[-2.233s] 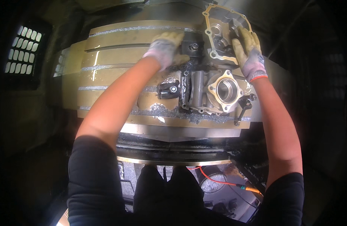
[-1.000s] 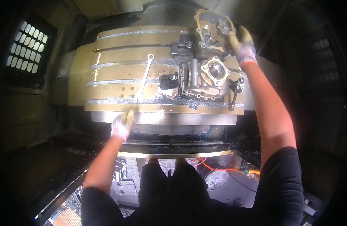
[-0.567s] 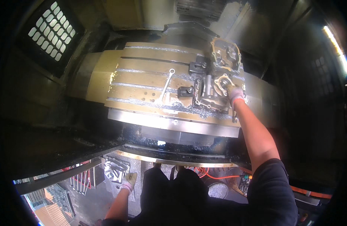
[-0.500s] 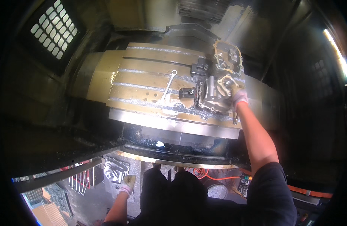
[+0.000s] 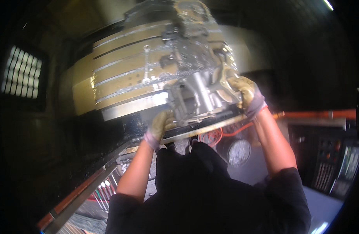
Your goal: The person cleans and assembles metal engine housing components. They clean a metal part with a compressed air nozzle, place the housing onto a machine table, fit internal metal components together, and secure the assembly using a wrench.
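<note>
A grey cast-metal housing is lifted off the slotted machine table, over its front edge. My gloved right hand is closed round the ring-shaped flange at its right end. At the lower left corner my gloved left hand has its fingers curled on the housing's edge. Behind it, another casting with an open rim is at the far end of the table. A double-ended wrench lies on the slots, left of a dark clamp block. Motion blurs the castings.
A machine sill runs between me and the table. An orange hose and a round bucket are below it. At right stands a control panel. Several hand tools hang lower left; a grid window is at left.
The housing has come off its place by the clamps toward me, held in my right hand. My left hand has risen from beside the lower left part onto it. The view has shifted.
</note>
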### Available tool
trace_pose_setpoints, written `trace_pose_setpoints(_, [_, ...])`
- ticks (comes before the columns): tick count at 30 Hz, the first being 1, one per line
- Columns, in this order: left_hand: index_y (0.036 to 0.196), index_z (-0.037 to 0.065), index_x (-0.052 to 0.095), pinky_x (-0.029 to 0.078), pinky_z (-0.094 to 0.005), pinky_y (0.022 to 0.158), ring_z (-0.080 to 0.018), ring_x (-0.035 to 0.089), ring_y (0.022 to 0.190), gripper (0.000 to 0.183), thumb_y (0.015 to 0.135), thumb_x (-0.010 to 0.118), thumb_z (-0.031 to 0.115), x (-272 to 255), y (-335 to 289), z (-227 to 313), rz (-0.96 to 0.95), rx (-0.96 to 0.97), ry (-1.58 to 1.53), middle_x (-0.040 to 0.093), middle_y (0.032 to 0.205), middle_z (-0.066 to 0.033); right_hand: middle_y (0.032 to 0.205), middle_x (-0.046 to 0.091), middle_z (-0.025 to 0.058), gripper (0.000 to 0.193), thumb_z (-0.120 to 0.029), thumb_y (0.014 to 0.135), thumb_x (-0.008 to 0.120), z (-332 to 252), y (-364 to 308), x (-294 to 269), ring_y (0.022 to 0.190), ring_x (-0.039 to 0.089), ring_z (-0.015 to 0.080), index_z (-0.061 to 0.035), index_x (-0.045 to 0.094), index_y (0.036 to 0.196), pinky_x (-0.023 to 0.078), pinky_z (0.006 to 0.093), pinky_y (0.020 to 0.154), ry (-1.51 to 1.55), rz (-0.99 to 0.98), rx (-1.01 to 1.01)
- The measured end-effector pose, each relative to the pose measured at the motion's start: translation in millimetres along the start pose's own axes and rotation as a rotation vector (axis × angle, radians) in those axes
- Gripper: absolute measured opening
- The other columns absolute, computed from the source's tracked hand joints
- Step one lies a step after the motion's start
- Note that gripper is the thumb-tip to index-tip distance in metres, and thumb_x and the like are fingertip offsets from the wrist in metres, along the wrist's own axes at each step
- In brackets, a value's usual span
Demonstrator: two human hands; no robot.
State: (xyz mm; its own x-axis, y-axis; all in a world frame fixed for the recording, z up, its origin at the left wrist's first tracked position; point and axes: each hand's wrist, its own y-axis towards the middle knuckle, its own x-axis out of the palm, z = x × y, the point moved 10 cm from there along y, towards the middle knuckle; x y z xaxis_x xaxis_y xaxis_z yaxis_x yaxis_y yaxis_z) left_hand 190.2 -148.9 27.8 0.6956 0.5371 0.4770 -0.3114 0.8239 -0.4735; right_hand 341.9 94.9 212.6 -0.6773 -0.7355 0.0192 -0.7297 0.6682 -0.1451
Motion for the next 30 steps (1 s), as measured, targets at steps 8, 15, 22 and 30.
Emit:
trace_pose_setpoints(8, [0.122, 0.005, 0.068, 0.055, -0.0316, 0.077, -0.0162, 0.067, 0.083, 0.044, 0.099, 0.063, 0.042, 99, 22, -5, 0.142, -0.056, 0.509, 0.069, 0.092, -0.0068, 0.134, 0.062, 0.0145, 0.063, -0.042, 0.097, 0.069, 207, -129, -124, 0.091, 0.07, 0.0202, -0.008, 0.05, 0.147, 0.056, 0.0332, 0.064, 0.125, 0.296, 0.602])
trace_pose_setpoints(15, [0.147, 0.009, 0.052, 0.055, -0.0414, 0.091, -0.0295, 0.069, 0.105, 0.057, 0.104, 0.044, 0.047, 140, 21, -44, 0.499, 0.119, 1.459, 0.07, 0.12, -0.0158, 0.124, 0.068, 0.0109, 0.069, -0.045, 0.097, 0.071, 331, -302, -154, 0.086, 0.07, 0.0197, -0.0121, 0.042, 0.15, 0.057, 0.033, 0.065, 0.425, 0.388, 0.627])
trace_pose_setpoints(22, [0.101, -0.002, 0.071, 0.059, -0.0306, 0.054, -0.0203, 0.069, 0.06, 0.027, 0.1, 0.065, 0.024, 253, -85, -100, 0.277, 0.107, 0.61, 0.073, 0.081, -0.0104, 0.123, 0.069, 0.0163, 0.08, -0.064, 0.101, 0.052, 326, -390, -160, 0.086, 0.07, 0.0201, -0.0119, 0.033, 0.158, 0.06, 0.0345, 0.073, 0.735, 0.27, 0.727])
trace_pose_setpoints(30, [0.12, -0.002, 0.068, 0.058, -0.0375, 0.086, -0.0268, 0.072, 0.098, 0.047, 0.101, 0.064, 0.04, 343, -116, -215, -0.267, -0.159, 0.942, 0.074, 0.108, -0.0147, 0.09, 0.072, 0.0152, 0.068, -0.065, 0.104, 0.037, 297, -485, -218, 0.054, 0.061, 0.0137, -0.0108, 0.055, 0.141, 0.045, 0.0224, 0.043, 0.88, 0.179, 0.341])
